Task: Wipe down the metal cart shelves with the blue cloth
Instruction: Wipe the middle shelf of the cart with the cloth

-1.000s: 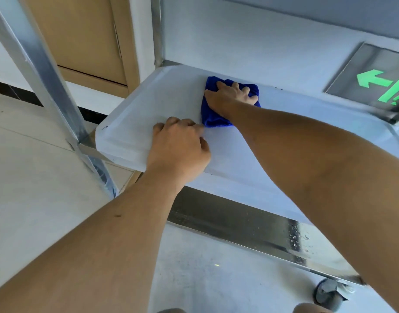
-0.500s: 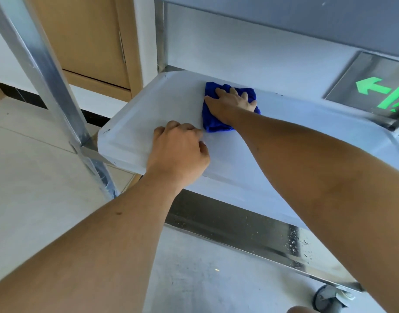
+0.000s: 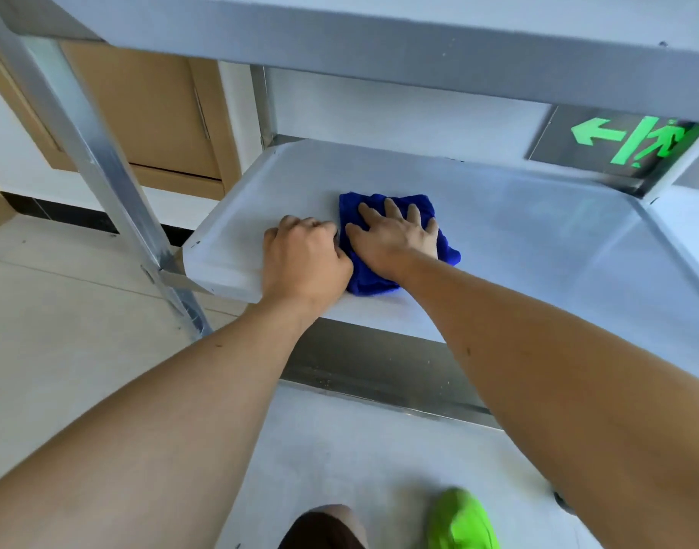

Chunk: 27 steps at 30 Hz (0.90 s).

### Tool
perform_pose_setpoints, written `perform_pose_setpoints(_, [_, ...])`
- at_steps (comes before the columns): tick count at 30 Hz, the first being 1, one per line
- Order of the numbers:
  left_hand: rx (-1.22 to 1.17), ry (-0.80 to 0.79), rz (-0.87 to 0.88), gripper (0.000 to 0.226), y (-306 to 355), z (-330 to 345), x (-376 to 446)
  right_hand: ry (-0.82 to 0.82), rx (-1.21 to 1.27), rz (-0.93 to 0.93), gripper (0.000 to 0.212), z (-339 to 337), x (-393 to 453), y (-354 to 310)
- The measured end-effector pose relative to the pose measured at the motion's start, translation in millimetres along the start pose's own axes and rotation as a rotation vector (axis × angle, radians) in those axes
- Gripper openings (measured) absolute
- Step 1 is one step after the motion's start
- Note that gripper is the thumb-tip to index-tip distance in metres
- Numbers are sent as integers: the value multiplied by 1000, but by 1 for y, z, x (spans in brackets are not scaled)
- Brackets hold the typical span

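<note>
Green arrow-and-runner exit sign (image 3: 625,142) behind cart shelf (image 3: 518,247)

Blue cloth (image 3: 379,281) bunched flat on middle cart shelf (image 3: 518,231), left of centre; shelf pale metal, raised rim.

Pale floor tiles (image 3: 63,350) run to a white wall (image 3: 399,112) edged with a dark baseboard (image 3: 59,212), a tan wooden door (image 3: 142,112) stands at the left, and a green exit sign (image 3: 633,140) glows low at the right.
</note>
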<state>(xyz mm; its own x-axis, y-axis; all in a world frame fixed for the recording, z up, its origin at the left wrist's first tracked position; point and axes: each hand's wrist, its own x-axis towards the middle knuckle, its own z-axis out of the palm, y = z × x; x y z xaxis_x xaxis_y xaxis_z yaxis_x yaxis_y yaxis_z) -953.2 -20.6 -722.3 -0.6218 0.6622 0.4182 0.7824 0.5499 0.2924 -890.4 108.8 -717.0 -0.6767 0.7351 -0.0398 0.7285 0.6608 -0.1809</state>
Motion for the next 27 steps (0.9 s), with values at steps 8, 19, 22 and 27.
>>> perform_pose_setpoints(8, [123,86,-93,24,13,-1,-11,-36,62,-39,62,5,-75,5])
perform_pose_setpoints(19, [-29,153,-15,20,-14,-31,-13,-12,-65,-58,67,-1,-106,-22])
perform_pose_setpoints(22, [-22,141,-25,23,-42,-46,-9,9,-89,-103,70,3,-105,-43])
perform_pose_setpoints(27, [-66,156,-113,29,-70,-56,-14,17,-105,-209,68,10,-97,-89])
